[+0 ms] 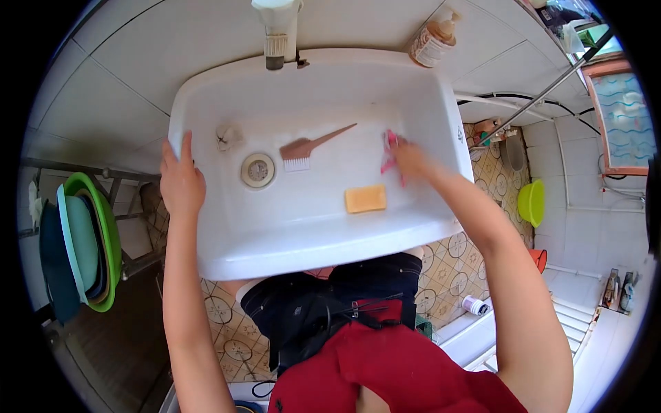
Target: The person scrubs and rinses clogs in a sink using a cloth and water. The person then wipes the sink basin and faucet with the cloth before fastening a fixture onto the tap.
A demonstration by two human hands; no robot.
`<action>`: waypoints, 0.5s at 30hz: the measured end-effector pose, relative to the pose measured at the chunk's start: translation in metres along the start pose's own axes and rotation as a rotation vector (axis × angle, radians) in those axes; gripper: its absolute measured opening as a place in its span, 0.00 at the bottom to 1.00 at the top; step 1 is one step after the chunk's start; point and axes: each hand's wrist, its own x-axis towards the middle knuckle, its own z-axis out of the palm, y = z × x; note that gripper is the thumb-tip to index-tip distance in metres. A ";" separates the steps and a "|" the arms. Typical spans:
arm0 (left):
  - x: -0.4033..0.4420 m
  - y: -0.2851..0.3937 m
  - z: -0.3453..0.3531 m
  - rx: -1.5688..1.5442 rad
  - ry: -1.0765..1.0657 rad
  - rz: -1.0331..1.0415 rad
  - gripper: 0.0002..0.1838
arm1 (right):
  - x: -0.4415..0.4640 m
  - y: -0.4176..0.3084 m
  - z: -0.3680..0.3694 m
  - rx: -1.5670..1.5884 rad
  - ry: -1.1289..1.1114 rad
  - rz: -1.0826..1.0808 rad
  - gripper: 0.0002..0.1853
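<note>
My left hand lies on the left rim of the white sink, its visible fingers stretched out along the edge. At the right side of the basin, my right hand, smeared by motion, has its fingers on a thin bright-pink object whose kind I cannot make out. An orange-yellow bar of soap lies just left of and below that hand. In the middle of the basin is a brown-handled tint brush with white bristles. A small pale clump sits near the drain.
Above the sink's back edge is a white faucet; a pump bottle stands at the back right corner. Stacked basins hang at the left. A green basin and a white container are on the right.
</note>
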 end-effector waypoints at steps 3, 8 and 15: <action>0.000 0.002 -0.003 -0.029 -0.018 -0.013 0.38 | 0.027 0.004 -0.022 -0.082 0.085 0.122 0.53; -0.001 -0.006 0.003 -0.063 -0.036 -0.031 0.40 | -0.013 -0.016 -0.035 -0.160 -0.094 -0.056 0.29; -0.001 0.000 -0.006 -0.064 -0.056 -0.055 0.37 | -0.060 -0.040 0.005 -0.169 -0.240 -0.123 0.12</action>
